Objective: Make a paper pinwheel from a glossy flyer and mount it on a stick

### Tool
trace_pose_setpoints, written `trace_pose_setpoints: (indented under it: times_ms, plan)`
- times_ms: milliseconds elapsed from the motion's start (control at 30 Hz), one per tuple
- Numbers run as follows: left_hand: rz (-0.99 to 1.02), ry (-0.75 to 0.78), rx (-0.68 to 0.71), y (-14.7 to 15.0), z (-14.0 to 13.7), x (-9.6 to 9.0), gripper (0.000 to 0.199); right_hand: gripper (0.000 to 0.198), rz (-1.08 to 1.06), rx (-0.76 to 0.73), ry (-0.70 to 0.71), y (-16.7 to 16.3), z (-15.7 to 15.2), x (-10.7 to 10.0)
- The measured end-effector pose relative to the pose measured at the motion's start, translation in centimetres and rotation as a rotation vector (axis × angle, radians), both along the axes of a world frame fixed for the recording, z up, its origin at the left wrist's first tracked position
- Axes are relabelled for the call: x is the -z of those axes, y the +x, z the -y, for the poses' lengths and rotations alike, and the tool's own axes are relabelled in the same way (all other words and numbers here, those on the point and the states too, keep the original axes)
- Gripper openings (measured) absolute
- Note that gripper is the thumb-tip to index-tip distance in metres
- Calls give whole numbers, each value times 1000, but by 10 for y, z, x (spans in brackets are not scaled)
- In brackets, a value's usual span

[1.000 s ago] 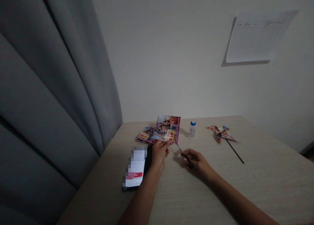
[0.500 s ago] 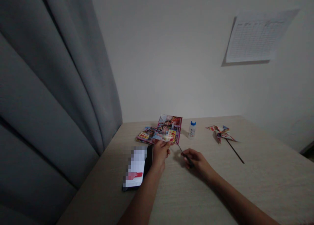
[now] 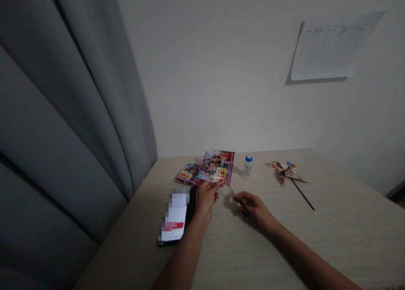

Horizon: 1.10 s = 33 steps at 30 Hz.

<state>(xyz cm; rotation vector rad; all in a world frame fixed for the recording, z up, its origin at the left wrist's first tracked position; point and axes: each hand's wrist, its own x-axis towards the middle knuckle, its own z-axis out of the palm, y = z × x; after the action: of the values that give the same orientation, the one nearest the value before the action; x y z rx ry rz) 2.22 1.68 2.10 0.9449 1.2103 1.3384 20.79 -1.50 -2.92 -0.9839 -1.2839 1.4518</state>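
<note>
My left hand pinches the lower edge of a colourful printed paper sheet, which is tilted up above the table. In my right hand is a pair of scissors with dark handles, my fingers closed around them. Their thin metal blades point up and left to the sheet's lower right corner; whether they are parted is too small to tell. Behind and left of the held sheet lie more printed papers, partly covered by it.
A phone with a lit screen lies beside my left forearm. Past my right hand stand a small blue-capped glue bottle and, farther right, a paper pinwheel lying on its dark stick. A grey curtain borders the table on the left.
The scissors' blades have drawn back slightly from the sheet's corner, and the sheet has dipped a little. Both hands keep nearly the same place and grip.
</note>
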Motion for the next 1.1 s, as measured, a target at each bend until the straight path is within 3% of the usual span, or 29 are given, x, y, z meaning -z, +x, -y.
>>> trace_pose_setpoints:
  times_ms: [433,1100]
  plan:
    - [0,0,23,-1,-3,-1,38,41,-65,-8,-9,-1,1,-2]
    - [13,19,60,3,2,-2,38,49,-49,32,-38,-5,8,-25]
